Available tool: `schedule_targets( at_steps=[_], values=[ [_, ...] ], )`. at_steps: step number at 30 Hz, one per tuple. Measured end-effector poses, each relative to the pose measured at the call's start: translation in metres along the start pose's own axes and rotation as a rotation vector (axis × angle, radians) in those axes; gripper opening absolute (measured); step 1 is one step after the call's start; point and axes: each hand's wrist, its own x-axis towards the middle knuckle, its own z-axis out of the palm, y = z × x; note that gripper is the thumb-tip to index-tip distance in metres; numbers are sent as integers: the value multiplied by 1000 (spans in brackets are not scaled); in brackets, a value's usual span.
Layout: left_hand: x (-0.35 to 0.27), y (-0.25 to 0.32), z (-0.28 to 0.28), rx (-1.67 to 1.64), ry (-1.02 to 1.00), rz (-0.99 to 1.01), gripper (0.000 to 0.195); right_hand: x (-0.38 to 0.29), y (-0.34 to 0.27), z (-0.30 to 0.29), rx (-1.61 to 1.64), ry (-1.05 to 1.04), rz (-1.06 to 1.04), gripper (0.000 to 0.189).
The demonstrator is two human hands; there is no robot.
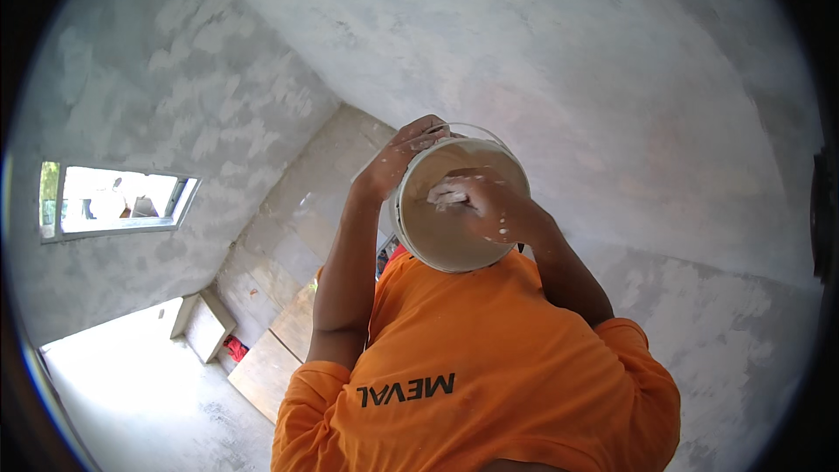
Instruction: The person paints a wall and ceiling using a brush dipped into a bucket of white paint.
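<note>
A round white plastic bucket point(426, 246) is held up in front of my chest, its mouth towards me. My left hand point(405, 152) grips its far left rim, close to the thin wire-like handle point(488, 130). My right hand point(495, 203) reaches inside over the near right rim, fingers curled. White paste or powder coats those fingers, and white spots dot the back of the hand. Whether something is between the fingers cannot be made out. The bucket's inner wall looks smeared pale beige; its contents are hard to tell. Below the bucket is my orange shirt point(498, 354), which bears writing.
Patchily plastered walls rise ahead point(557, 65) and at left point(164, 78), meeting in a corner. The left wall has a small window point(121, 200) and a bright opening point(118, 360). Wooden boards point(269, 364) and a red cloth point(234, 349) lie low at left.
</note>
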Motion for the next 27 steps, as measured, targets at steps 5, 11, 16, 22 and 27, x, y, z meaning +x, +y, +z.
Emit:
schedule_targets(
  at_steps=[5, 11, 16, 22, 27],
  values=[
    [-7, 8, 21, 20, 214, -37, 22, -38, 19, -34, 608, 386, -25, 22],
    [-20, 11, 16, -705, 252, 20, 10, -60, 62, -31, 1304, 746, -79, 14],
    [-2, 30, 27, -663, 167, 112, 9, -52, 60, -28, 1702, 819, -297, 13],
    [26, 104, 28, -311, 43, 181, 31, -50, 46, -46, 1633, 947, -526, 16],
    [20, 159, 5, -284, -165, 353, 41, -49, 5, -38, 1441, 1085, -782, 15]
  ],
)
